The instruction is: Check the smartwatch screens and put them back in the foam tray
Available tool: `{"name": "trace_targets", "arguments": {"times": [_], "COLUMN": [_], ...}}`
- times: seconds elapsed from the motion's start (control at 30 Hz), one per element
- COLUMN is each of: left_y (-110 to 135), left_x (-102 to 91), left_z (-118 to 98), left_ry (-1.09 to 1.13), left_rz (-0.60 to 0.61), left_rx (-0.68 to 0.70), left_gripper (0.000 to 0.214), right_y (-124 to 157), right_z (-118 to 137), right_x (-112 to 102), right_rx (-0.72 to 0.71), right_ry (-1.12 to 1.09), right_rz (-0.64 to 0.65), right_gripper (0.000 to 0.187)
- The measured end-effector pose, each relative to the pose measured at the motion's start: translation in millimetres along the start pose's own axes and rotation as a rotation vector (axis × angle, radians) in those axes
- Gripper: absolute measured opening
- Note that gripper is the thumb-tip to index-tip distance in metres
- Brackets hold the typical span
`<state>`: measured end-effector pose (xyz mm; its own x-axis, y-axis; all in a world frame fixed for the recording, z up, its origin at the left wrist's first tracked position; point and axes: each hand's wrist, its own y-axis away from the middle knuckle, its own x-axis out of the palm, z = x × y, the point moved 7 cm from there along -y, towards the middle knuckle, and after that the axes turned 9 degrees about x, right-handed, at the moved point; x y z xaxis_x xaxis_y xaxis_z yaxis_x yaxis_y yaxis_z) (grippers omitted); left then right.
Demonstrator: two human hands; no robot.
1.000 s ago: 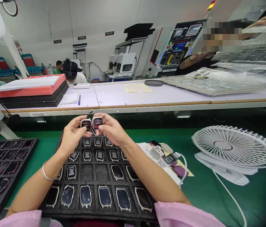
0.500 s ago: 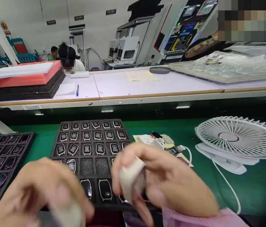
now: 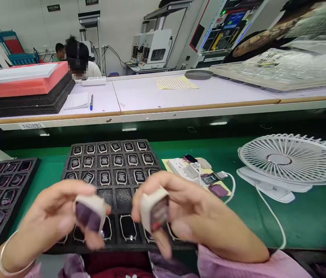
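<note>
Gripping the left watch [image 3: 90,213] between bent fingers and thumb, the left hand [image 3: 51,216] sits at the lower left of the frame, while the right hand [image 3: 190,210] likewise pinches the right watch [image 3: 154,210], lower centre; both watches are blurred. The relation that matters runs to the tray [image 3: 114,200] below: two bare slots [image 3: 123,199] show between the hands, right of the left watch and left of the right watch, the left hand being nearer the left slot. The right watch stands with its long axis near upright, its screen turned to the right of the frame; the left watch is tilted, its screen towards the lower left, and blur hides its exact axis. Filled rows lie above the slots and more watches below them, so the foam walls leave little sideways room at tray level. To the right, the power strip [image 3: 177,166] and the fan [image 3: 280,159] bound a stretch of green surface [image 3: 246,204]; a second tray [image 3: 32,173] bounds the left side, and the white shelf [image 3: 139,96] crosses above.
</note>
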<state>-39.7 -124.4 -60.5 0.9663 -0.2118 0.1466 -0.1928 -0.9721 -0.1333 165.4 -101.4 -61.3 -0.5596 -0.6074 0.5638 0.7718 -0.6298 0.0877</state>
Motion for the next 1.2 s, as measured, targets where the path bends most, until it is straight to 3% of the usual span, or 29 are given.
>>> {"name": "trace_targets", "arguments": {"times": [0.13, 0.3, 0.47, 0.6, 0.83, 0.93, 1.07, 1.13, 1.2], "left_y": [-39, -34, -30, -32, -27, -27, -34, -37, -38], "left_x": [10.0, 7.3, 7.0, 6.7, 6.6, 0.5, 1.2, 3.0, 2.6], "left_z": [35, 74, 89, 96, 107, 110, 102, 101, 103], "left_ry": [0.151, 0.139, 0.092, 0.042, -0.097, -0.385, -0.913, -1.071, -1.192], "left_rz": [0.031, 0.008, 0.033, 0.057, 0.185, 0.254, 0.364, 0.389, 0.413], "left_rx": [-0.149, -0.295, -0.335, -0.307, -0.300, -0.242, 0.059, 0.168, 0.194], "left_gripper": [0.033, 0.038, 0.040, 0.036, 0.052, 0.048, 0.038, 0.037, 0.039], "right_y": [-29, -46, -48, -46, -41, -40, -39, -41, -45], "right_z": [-19, -55, -70, -75, -80, -76, -60, -61, -64], "right_x": [-30, -54, -67, -72, -71, -72, -67, -63, -62], "right_rx": [0.042, 0.139, 0.161, 0.173, 0.158, 0.105, -0.111, -0.159, -0.143], "right_ry": [0.021, 0.078, 0.153, 0.118, 0.233, 0.612, 1.338, 1.555, 1.685], "right_rz": [-0.004, -0.094, -0.172, -0.147, -0.024, -0.066, -0.245, -0.289, -0.310], "right_gripper": [0.041, 0.038, 0.032, 0.029, 0.064, 0.057, 0.046, 0.044, 0.044]}}
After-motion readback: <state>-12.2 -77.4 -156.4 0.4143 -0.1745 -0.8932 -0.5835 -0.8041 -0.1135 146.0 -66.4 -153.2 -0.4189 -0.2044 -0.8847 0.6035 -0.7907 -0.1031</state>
